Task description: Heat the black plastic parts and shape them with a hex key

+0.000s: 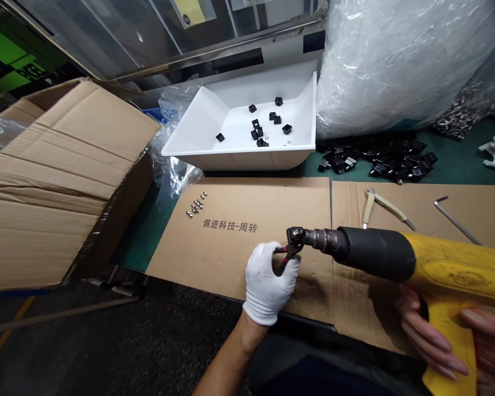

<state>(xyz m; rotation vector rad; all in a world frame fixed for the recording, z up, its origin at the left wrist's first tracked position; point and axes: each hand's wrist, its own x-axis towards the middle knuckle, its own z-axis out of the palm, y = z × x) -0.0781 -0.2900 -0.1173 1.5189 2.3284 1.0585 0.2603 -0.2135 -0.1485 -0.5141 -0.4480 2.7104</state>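
My left hand (270,283), in a white glove, is closed around small pliers (287,257) with dark and red handles. At the pliers' jaws is a small black part (296,236). My bare right hand (435,335) grips a yellow power tool (457,269) by its handle. The tool's black front sleeve and metal tip point left, and the tip meets the black part or lies right beside it. Several small metal pieces (196,205) lie on the cardboard sheet (231,258) to the left of my hands.
Behind the cardboard stands a white tray (239,150) with several black parts. More black parts (396,159) are heaped right of it, below a plastic-wrapped bundle (391,66). Cutters (385,206) and a hex key (456,220) lie at right. An open carton (58,181) stands left.
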